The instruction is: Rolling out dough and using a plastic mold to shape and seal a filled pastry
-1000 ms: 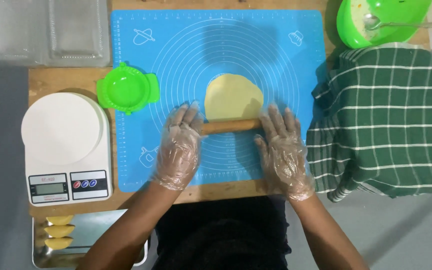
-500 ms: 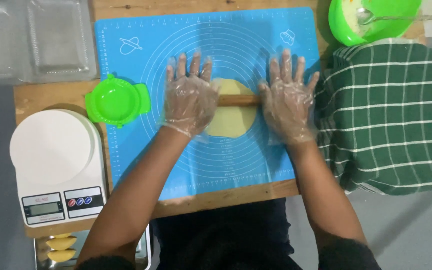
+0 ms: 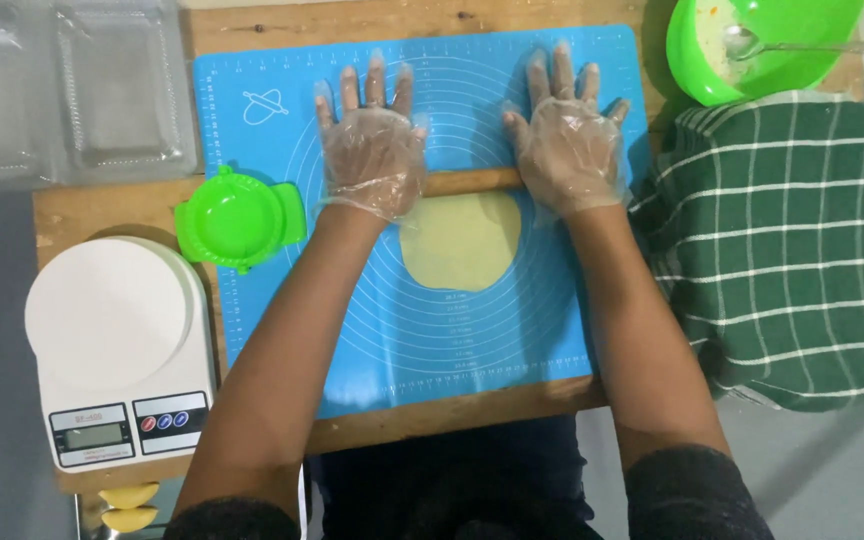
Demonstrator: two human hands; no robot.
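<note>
A flat round of pale yellow dough (image 3: pixel 460 243) lies on a blue silicone pastry mat (image 3: pixel 282 130) with ring markings. A wooden rolling pin (image 3: pixel 470 181) lies across the dough's far edge. My left hand (image 3: pixel 372 150) and my right hand (image 3: pixel 564 140), both in clear plastic gloves, press flat on the pin's two ends with fingers spread and pointing away from me.
A green dumpling press (image 3: pixel 237 217) sits left of the mat. A white kitchen scale (image 3: pixel 117 350) stands at the near left. Clear plastic containers (image 3: pixel 72 90) are at the far left. A green bowl with a spoon (image 3: pixel 762 40) and a green checked cloth (image 3: pixel 792 240) are at the right.
Both hands have rolled the pin away from me, from the dough's near edge across it to its far edge. The dough round now looks wider and flatter.
</note>
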